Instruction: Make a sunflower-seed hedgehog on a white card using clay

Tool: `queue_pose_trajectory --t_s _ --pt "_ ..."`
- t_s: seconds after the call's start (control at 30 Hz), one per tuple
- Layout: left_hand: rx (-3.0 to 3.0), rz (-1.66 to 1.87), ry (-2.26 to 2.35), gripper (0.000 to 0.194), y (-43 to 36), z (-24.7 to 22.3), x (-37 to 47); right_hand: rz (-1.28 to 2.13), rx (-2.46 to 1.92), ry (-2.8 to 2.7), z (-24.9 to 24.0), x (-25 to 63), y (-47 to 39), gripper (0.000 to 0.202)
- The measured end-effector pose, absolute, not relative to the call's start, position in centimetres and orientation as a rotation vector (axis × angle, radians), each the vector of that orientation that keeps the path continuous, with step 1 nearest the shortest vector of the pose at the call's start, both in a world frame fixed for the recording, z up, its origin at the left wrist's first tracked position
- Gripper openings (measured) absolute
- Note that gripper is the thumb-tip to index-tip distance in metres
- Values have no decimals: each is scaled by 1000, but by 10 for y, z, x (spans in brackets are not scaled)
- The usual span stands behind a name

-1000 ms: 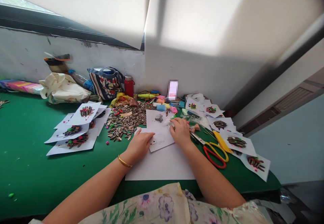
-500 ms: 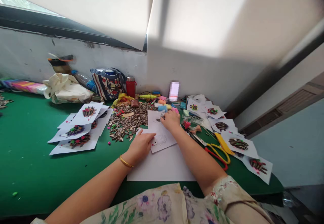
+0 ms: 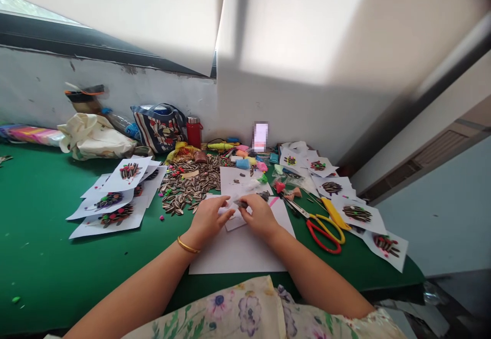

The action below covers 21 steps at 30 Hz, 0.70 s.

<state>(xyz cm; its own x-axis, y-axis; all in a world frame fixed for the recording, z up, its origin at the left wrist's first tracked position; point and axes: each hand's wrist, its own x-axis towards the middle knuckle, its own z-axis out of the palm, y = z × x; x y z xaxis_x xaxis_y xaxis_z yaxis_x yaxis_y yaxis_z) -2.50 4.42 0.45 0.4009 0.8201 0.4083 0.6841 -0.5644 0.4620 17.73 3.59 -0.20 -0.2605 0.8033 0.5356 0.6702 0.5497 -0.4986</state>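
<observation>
My right hand (image 3: 259, 216) pinches a small dark grey lump (image 3: 241, 204) between thumb and fingers, over the white paper. Beside it, my left hand (image 3: 210, 220) rests at the paper's left side, thumb and fingers apart, holding nothing visible. Under both hands lies a large white sheet (image 3: 245, 254), with smaller white papers (image 3: 230, 175) on it and behind it. Another dark lump (image 3: 263, 196) and a green piece of clay (image 3: 263, 179) sit just past my right hand. A heap of striped sunflower seeds (image 3: 195, 185) spreads to the left.
Papers with seed hedgehogs lie at left (image 3: 130, 173) and right (image 3: 358, 213). Scissors with red and yellow handles (image 3: 324, 234) lie right of the sheet. Along the wall stand a red bottle (image 3: 194, 132), a striped bag (image 3: 161, 129), a cream bag (image 3: 95, 137) and a phone (image 3: 261, 135).
My right hand has drawn back toward me from the upper paper and now holds the dark lump. The dark lump and green clay behind it have come into view. My left hand's fingers have spread.
</observation>
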Motion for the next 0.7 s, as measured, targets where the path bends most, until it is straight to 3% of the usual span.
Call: queue_pose_trajectory --t_s 0.3,0.7 --pt "2204 1039 1267 25 47 5 -21 260 -1113 -2000 -1 174 36 12" --pt "2338 760 1359 24 70 41 -7 242 -1156 -1931 -4 189 42 18"
